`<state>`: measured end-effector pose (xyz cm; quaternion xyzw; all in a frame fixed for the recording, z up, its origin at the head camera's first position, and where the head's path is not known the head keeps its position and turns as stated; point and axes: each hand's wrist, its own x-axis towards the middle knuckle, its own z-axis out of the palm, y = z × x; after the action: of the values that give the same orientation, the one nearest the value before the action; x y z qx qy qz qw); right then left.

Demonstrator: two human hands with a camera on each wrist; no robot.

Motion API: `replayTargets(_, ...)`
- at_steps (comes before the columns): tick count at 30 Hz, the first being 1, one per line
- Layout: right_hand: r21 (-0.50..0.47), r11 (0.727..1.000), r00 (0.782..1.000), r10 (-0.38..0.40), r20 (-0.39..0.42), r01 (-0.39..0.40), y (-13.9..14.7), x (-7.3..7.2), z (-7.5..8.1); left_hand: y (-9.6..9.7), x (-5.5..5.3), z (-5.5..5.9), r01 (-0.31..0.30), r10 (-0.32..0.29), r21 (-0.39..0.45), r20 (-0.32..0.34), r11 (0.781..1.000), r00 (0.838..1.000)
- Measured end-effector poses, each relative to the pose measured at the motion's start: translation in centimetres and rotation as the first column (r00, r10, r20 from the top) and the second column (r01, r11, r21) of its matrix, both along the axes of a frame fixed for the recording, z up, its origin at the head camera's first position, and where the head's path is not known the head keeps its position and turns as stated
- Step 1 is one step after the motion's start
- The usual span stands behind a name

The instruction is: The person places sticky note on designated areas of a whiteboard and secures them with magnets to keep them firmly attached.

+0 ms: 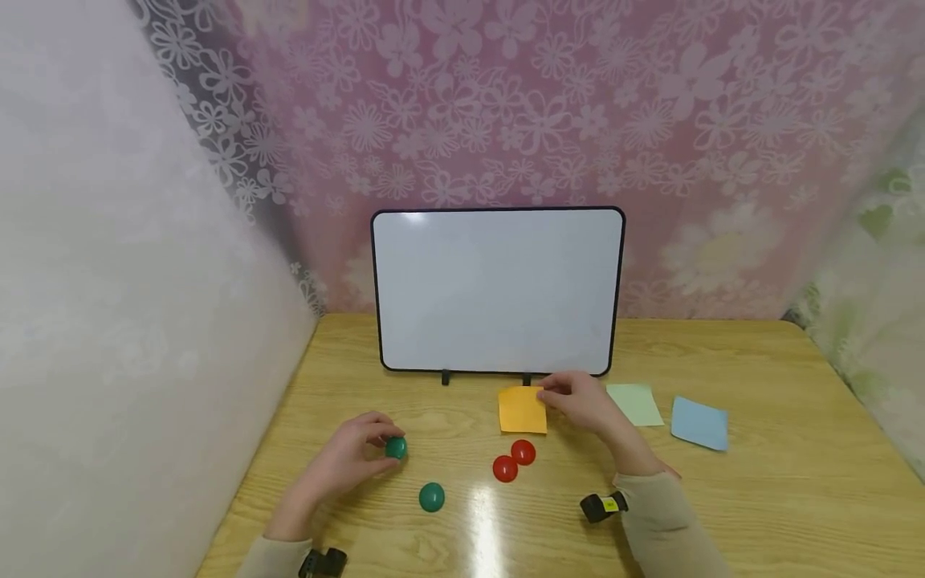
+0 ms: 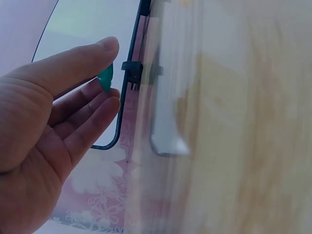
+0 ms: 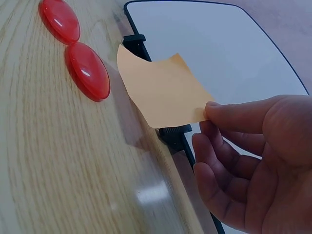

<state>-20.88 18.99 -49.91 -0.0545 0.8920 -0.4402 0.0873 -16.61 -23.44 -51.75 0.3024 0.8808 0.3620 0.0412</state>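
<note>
My left hand pinches a green round magnet between thumb and fingers; in the left wrist view the magnet shows edge-on at the fingertips. An orange sticky note is pinched by one corner in my right hand. The right wrist view shows that note curling slightly, raised off the table in front of the whiteboard. A second green magnet lies on the table near the left hand. Two red magnets lie side by side below the note.
The whiteboard with a black frame stands upright at the back on small black feet. A pale green note and a blue note lie on the wooden table at the right. A patterned curtain hangs behind.
</note>
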Motion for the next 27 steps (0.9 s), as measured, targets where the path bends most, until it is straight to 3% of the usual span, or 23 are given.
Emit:
replayTargets(10, 0.008, 1.0, 1.0, 0.009, -0.013, -0.009, -0.2, 0.1, 0.2, 0.6, -0.4, -0.2, -0.01, 0.011, 0.02, -0.075, 1.0, 0.997)
replayTargets(18, -0.088, 0.996, 0.999, 0.017, -0.034, -0.02, 0.6, -0.3, 0.8, 1.8, -1.2, 0.1, -0.04, 0.043, 0.024, -0.13, 0.999, 0.991)
replayTargets(27, -0.217, 0.976, 0.998, -0.044, -0.053, 0.032, 2.5, -1.4, 1.5, 5.2, -2.8, 0.6, -0.016, 0.029, 0.064, -0.215, 0.998, 0.976)
